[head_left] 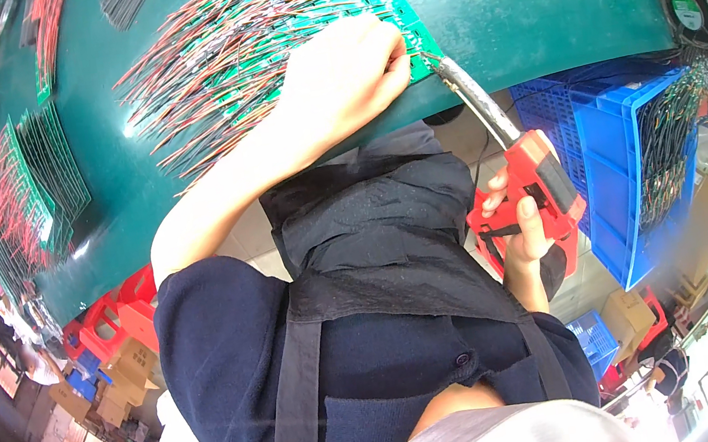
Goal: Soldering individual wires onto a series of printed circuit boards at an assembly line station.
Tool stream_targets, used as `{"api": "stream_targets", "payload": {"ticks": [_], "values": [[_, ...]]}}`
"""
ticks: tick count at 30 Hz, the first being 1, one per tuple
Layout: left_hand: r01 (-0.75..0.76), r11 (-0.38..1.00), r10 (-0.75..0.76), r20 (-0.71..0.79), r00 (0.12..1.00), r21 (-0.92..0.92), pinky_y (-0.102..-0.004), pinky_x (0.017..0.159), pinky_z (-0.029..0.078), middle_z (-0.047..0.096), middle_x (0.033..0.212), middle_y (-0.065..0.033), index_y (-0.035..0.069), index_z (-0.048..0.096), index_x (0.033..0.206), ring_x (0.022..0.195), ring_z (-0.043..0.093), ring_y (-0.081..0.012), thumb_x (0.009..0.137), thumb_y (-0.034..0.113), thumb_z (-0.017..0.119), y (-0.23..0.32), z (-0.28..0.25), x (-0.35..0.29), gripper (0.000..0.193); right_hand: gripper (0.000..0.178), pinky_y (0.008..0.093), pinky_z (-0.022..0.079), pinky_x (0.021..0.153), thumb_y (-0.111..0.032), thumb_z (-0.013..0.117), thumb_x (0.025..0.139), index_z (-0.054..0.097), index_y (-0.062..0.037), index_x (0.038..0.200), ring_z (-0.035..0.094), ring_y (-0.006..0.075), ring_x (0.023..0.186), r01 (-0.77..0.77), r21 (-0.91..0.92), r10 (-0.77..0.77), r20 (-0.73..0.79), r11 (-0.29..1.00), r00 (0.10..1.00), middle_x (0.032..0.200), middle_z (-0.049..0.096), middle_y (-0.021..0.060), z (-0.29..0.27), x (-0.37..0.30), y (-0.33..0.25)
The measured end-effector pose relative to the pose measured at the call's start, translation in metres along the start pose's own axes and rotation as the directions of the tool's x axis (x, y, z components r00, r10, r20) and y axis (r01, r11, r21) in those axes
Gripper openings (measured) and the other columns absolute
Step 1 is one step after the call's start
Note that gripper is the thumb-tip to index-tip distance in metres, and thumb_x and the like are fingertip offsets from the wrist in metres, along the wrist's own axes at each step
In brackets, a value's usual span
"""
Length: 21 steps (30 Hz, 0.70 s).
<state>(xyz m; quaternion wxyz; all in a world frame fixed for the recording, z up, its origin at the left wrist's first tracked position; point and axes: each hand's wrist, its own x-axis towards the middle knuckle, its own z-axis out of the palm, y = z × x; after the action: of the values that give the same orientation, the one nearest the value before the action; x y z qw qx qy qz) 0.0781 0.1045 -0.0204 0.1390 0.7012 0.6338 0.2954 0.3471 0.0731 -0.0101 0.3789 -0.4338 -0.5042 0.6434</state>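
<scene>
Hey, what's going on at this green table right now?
A person in a dark apron presses their left hand on a green circuit board bristling with red and green wires, at the edge of the green table. Their right hand grips a red pistol-shaped soldering gun, its metal tip at the board's edge.

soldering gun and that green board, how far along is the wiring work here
Looks done: the green board on the table already bristles with red and green wires, and more wired boards stand stacked at the left. In hand: the left hand presses the board's near edge while the right hand holds the red soldering gun, its tip at the board's corner. What is left on it cannot be told.
</scene>
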Motion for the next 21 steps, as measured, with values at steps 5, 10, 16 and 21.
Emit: {"api": "stream_targets", "payload": {"ticks": [5,10,16,21], "values": [[-0.006,1.000,0.006,-0.008,1.000,0.017,-0.0324,0.062,0.050,0.060,0.072,-0.0059,0.007,0.060,0.084,0.067,0.063,-0.0202,0.081,0.018,0.066,-0.0010,-0.0010,-0.0010,0.012,0.044,0.0309,0.052,0.061,-0.030,0.053,0.086,0.053,0.0091,0.106,0.061,0.0224,0.070,0.094,0.061,-0.093,-0.031,0.994,0.995,0.091,0.059,0.0187,0.0055,0.0037,-0.0018],[-0.006,1.000,0.006,0.005,1.000,0.013,-0.0324,0.062,0.050,0.060,0.072,-0.0058,0.007,0.060,0.083,0.067,0.063,-0.0205,0.082,0.017,0.065,-0.0005,-0.0014,-0.0002,0.011,0.044,0.0305,0.052,0.060,-0.029,0.054,0.086,0.052,0.0098,0.107,0.061,0.0223,0.069,0.062,0.057,-0.061,-0.017,0.996,0.998,0.090,0.060,0.0186,0.0036,0.0020,-0.0029],[-0.035,0.999,0.035,-0.024,0.999,0.017,-0.0331,0.062,0.050,0.059,0.073,-0.0060,0.008,0.060,0.083,0.068,0.062,-0.0214,0.082,0.017,0.065,-0.0018,-0.0002,-0.0013,0.010,0.050,0.0315,0.054,0.064,-0.025,0.064,0.084,0.049,0.0050,0.121,0.063,0.0214,0.074,-0.005,0.055,0.004,0.004,0.998,1.000,0.092,0.061,0.0162,0.0013,-0.0007,-0.0016],[-0.024,1.000,0.024,-0.013,1.000,0.015,-0.0340,0.063,0.049,0.059,0.074,-0.0062,0.008,0.059,0.082,0.069,0.062,-0.0224,0.081,0.016,0.065,-0.0030,0.0002,-0.0018,0.010,0.044,0.0297,0.052,0.059,-0.030,0.053,0.087,0.052,0.0093,0.105,0.060,0.0229,0.072,0.168,0.077,-0.170,0.015,0.983,0.985,0.091,0.058,0.0183,0.0010,0.0057,-0.0006]]}}
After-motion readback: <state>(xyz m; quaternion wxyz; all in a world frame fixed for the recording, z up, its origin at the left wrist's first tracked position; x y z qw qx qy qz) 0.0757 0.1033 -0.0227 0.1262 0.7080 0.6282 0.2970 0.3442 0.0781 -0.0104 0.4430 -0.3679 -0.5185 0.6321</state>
